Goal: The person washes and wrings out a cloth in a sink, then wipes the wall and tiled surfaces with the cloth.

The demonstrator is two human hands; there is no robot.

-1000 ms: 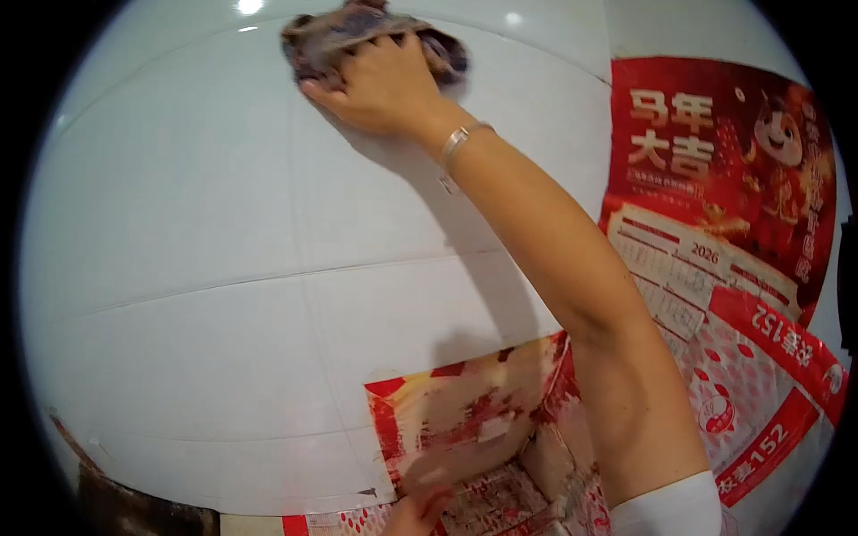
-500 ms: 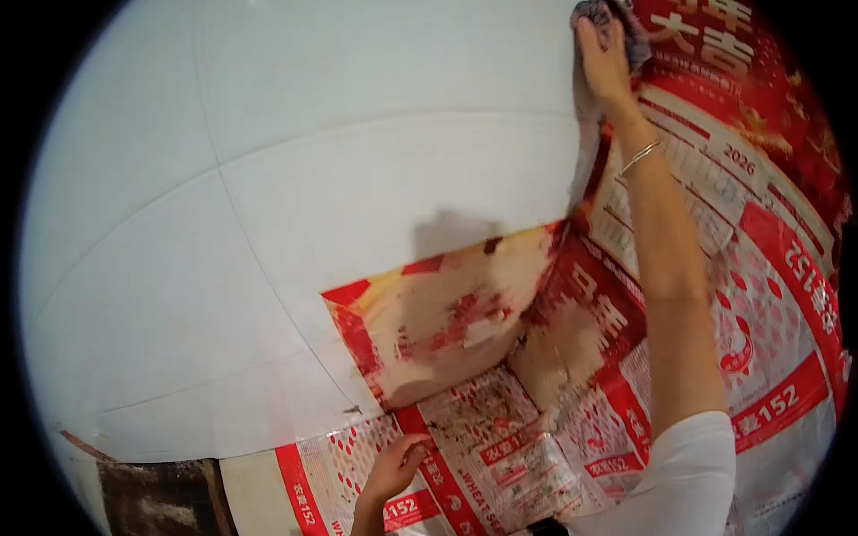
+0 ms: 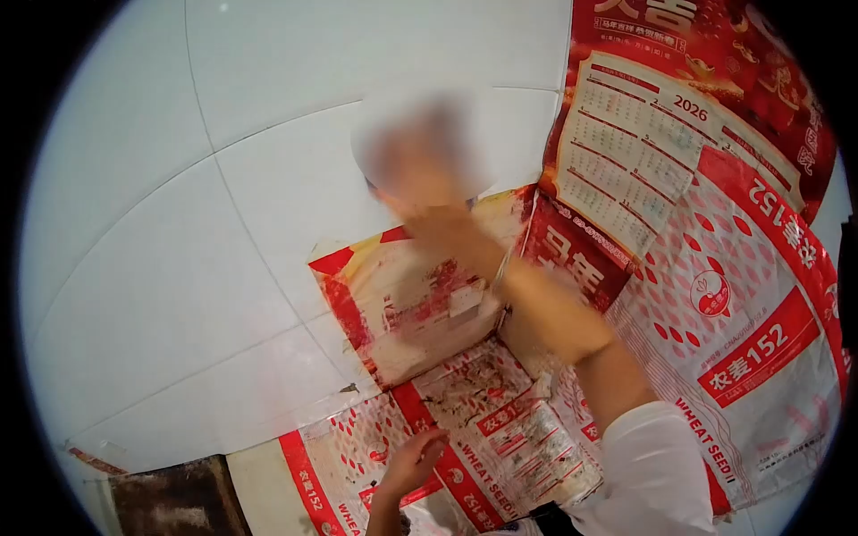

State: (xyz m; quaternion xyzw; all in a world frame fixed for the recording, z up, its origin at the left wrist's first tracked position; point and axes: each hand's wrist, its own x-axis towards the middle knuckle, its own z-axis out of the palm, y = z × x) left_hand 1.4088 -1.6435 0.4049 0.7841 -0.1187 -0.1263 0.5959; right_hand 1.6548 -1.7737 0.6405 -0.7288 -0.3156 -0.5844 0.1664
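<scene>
1. Work in hand: the white tiled wall (image 3: 125, 268) is reached across by the right hand (image 3: 438, 223); wiping is judged to be under way.
2. Item in use: a dark, blurred bundle (image 3: 447, 125), judged to be a cloth, is seen at the right fingers, in front of the tiles and above the red-edged paper (image 3: 429, 313).
3. State of hands: the right hand is blurred — its closure, its hold on the bundle and any contact with the wall cannot be confirmed. The left hand (image 3: 416, 460) is loosely half-open above the printed sheet (image 3: 500, 429); nothing is seen in it.
4. Done: the tiles left of the arm are found largely white, though which have been wiped cannot be established.
5. Outstanding: a small dark mark (image 3: 349, 389) is noted low on the wall. The red-edged paper is worn and the printed sheet soiled — whether either is included cannot be told. The work is judged unfinished.
</scene>
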